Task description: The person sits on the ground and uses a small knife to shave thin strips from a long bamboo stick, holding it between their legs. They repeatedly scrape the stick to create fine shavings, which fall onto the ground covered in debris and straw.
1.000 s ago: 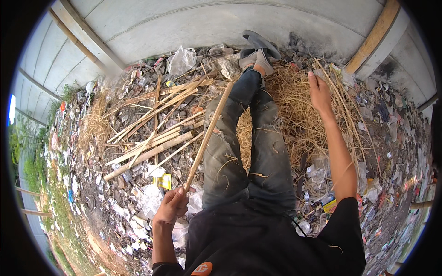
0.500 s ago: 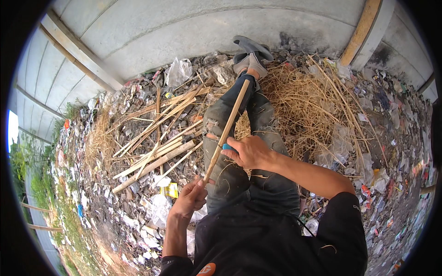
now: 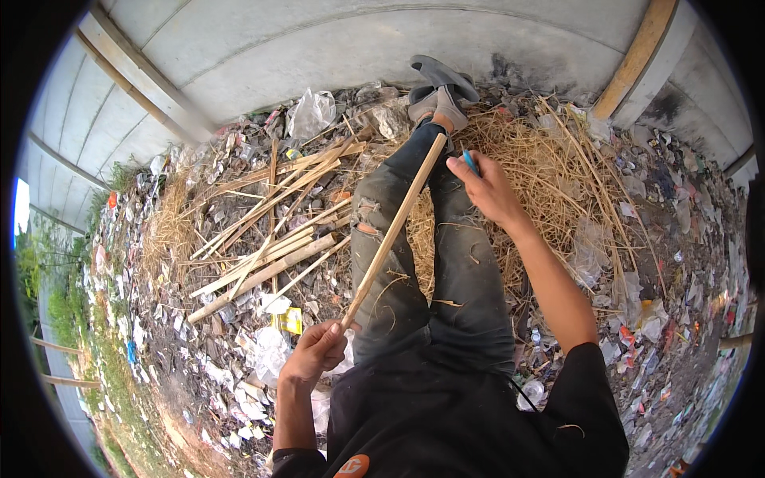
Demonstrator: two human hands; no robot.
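My left hand [image 3: 320, 350] is closed around the near end of a long, pale wooden stick [image 3: 396, 226]. The stick slants up and to the right across my left leg, its far end close to my ankle. In my right hand [image 3: 490, 191] I grip a small blue-handled tool [image 3: 471, 162]; its working end cannot be made out. That hand is to the right of the stick's far end, apart from it. Thin curled shavings [image 3: 388, 291] lie on my dark, torn trousers [image 3: 470, 319].
Several wooden strips and poles [image 3: 263, 275] are piled at my left. A heap of straw-like shavings [image 3: 526, 183] lies right of my legs. Litter and plastic bags [image 3: 311, 116] cover the ground. Beyond my feet stands a concrete wall [image 3: 382, 48] with posts.
My right hand has moved up and to the right with the blue-handled tool, from the middle of the stick to beside its far end. The left hand keeps its hold.
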